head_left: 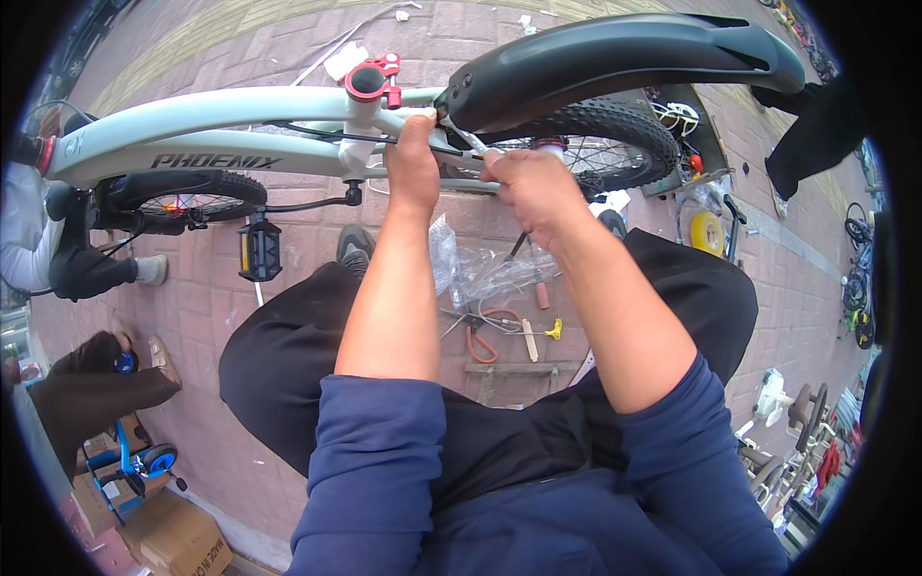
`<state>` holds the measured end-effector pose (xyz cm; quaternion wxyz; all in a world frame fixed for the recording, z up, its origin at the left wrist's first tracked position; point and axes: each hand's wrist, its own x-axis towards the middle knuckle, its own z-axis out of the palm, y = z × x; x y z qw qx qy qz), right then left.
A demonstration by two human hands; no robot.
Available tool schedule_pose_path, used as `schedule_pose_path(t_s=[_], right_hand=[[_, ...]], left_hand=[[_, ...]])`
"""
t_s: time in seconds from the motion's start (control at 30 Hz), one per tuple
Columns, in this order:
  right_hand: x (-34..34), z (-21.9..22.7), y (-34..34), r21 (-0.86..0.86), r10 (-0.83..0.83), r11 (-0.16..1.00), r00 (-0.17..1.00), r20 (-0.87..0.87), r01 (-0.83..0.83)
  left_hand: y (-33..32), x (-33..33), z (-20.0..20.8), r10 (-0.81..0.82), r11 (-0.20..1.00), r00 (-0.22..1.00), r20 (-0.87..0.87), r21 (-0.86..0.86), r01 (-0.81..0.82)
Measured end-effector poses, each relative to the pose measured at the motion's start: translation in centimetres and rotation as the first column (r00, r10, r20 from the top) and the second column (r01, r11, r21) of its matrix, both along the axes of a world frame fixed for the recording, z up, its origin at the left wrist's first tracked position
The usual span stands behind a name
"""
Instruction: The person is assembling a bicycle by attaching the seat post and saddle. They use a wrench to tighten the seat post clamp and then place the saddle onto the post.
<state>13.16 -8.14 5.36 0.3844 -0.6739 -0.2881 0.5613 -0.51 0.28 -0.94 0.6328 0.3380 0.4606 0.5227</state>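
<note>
A pale grey-green bicycle frame (221, 113) lies across the far side, with a red seat clamp (373, 81) around its open seat tube. My left hand (413, 163) is closed around the frame tubes just right of the seat tube, its thumb near the front end of the black mudguard (615, 65). Further right, my right hand (540, 187) is closed beside the thin rear tubes, below the mudguard. What its fingers hold is hidden; a thin dark rod shows under it. The knobby rear wheel (615, 144) sits beneath the mudguard, and a pedal (259, 250) hangs at left.
Between my knees lie clear plastic wrap (471, 269), orange-handled pliers (482, 341) and a yellow-ended tool (553, 329). A yellow tape roll (708, 232) is at right. Other people (106, 370) are at left, another's dark-clothed leg (816, 134) far right. Cardboard boxes (173, 538) stand lower left.
</note>
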Motion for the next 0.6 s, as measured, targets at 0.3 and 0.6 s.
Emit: schedule_pose_path(t_s=[0.3,0.6], right_hand=[[-0.8,0.5,0.2,-0.133,-0.042,0.991,0.992,-0.119,0.026],[-2.8,0.2,-2.0,-0.049,-0.097,0.995,0.881,-0.463,0.083]], left_hand=[[-0.1,-0.2,-0.4,0.064,0.977,0.989,-0.133,0.211,-0.035],[-0.4,0.7,0.7,0.08,0.976,0.994,-0.076,0.208,-0.063]])
